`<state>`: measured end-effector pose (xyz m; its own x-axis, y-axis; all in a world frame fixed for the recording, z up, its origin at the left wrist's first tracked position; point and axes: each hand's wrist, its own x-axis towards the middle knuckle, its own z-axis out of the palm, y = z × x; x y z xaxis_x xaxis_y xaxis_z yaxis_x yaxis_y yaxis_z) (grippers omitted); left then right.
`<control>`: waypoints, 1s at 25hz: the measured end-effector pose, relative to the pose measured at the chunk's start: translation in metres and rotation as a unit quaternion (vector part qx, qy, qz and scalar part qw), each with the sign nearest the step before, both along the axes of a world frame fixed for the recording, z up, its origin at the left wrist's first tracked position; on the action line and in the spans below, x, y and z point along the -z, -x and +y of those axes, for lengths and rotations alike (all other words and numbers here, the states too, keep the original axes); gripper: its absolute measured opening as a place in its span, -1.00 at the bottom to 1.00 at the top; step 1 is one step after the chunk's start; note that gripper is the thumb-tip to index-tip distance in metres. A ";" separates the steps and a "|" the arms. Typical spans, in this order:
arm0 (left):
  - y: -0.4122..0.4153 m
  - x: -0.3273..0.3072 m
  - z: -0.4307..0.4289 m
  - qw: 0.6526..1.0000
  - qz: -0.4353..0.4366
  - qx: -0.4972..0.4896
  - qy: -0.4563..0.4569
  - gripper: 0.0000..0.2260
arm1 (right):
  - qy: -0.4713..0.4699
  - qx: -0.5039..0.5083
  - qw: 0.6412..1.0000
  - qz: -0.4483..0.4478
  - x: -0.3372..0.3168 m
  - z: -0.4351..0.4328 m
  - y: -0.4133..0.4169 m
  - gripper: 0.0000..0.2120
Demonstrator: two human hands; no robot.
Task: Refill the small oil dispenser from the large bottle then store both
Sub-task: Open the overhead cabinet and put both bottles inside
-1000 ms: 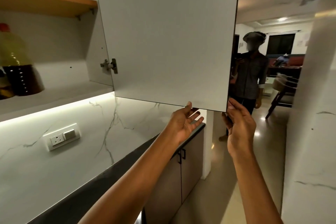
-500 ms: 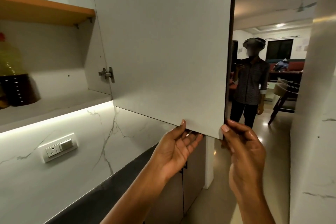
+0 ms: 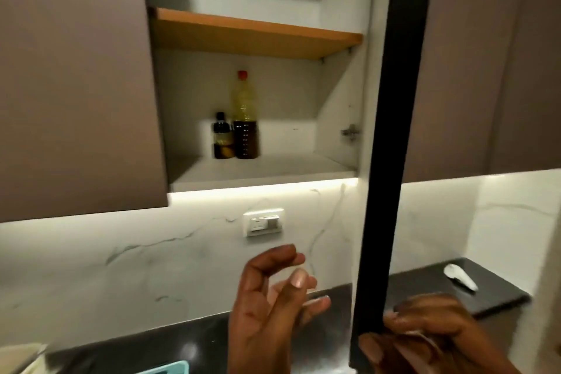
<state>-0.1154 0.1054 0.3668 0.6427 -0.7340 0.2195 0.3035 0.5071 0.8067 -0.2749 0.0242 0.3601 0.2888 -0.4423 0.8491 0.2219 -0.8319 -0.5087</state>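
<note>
- Since the earlier frame the view has turned to face the cabinet; the door (image 3: pixel 391 130) now stands edge-on at centre right.
- The right hand (image 3: pixel 425 334) pinches the door's bottom corner; the left hand (image 3: pixel 273 297) is loosely open, empty.
- The large bottle (image 3: pixel 245 118) and small dispenser (image 3: pixel 223 138) stand touching on the lower shelf (image 3: pixel 273 170), centre frame.
- Best to swing the door steadily shut, keeping the fingers off the closing edge.

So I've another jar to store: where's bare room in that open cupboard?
Lower shelf: bare right of the large bottle to the hinge-side wall, and in front. Left is crowded by the small dispenser, which stands beside the bottle. The orange shelf looks empty.
</note>
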 end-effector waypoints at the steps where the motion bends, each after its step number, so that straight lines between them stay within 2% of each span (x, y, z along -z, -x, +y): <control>1: -0.009 -0.009 0.019 0.996 -0.056 -0.063 0.025 -0.74 | 0.045 0.002 0.999 0.016 0.004 -0.004 -0.023 -0.48; 2: -0.015 -0.019 0.035 0.987 -0.112 -0.104 0.043 -0.71 | 0.063 0.026 0.998 0.006 0.007 -0.004 -0.043 -0.34; 3: -0.021 -0.025 0.044 0.977 -0.160 -0.133 0.046 -0.71 | 0.045 0.018 0.999 -0.002 0.011 0.000 -0.063 -0.41; 5: -0.040 -0.031 0.052 0.957 -0.224 -0.183 0.029 -0.74 | 0.020 0.028 0.998 -0.048 0.011 0.016 -0.105 -0.72; 7: -0.065 -0.033 0.048 0.936 -0.254 -0.245 0.010 -0.77 | -0.034 0.023 0.998 -0.037 0.010 0.029 -0.140 -0.70; 9: -0.091 -0.033 0.042 0.918 -0.256 -0.303 0.003 -0.71 | -0.105 -0.006 0.994 -0.038 0.007 0.027 -0.169 -0.67; 12: -0.124 -0.033 0.035 0.902 -0.266 -0.341 -0.001 -0.69 | -0.078 -0.028 0.996 -0.022 0.003 0.018 -0.206 -0.72; 17: -0.183 -0.028 0.004 0.882 -0.270 -0.386 -0.025 -0.80 | -0.055 -0.086 0.994 0.036 0.003 -0.022 -0.270 -0.82; 22: -0.239 -0.029 -0.036 0.861 -0.274 -0.424 -0.053 -0.83 | 0.009 -0.018 0.998 0.054 -0.011 -0.046 -0.327 -0.77; 25: -0.262 -0.032 -0.054 0.843 -0.283 -0.451 -0.075 -0.86 | 0.015 0.026 0.997 0.071 -0.016 -0.054 -0.349 -0.74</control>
